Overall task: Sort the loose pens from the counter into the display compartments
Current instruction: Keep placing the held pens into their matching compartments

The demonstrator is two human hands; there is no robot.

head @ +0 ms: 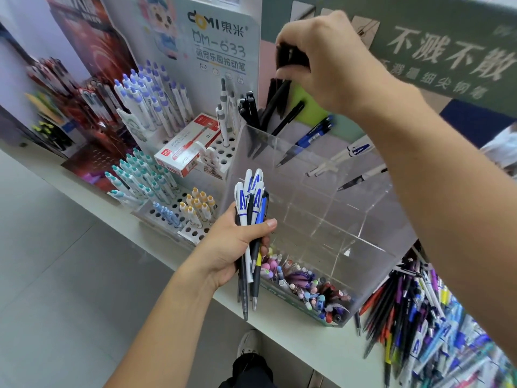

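Pens (253,219), light, stiff and slick-barrelled, sit bunched in the left hand's (232,247) curled grip at mid-barrel. The right hand (324,60) pinches black pens (291,56) by their upper ends above the acrylic display's (321,197) rear compartment. More lie on the surface (307,345).

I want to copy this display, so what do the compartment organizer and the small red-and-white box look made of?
Compartment organizer: likely clear acrylic, glossy; pens show through its walls and edges catch light. Red-and-white box: probably printed cardboard, with folded edges.
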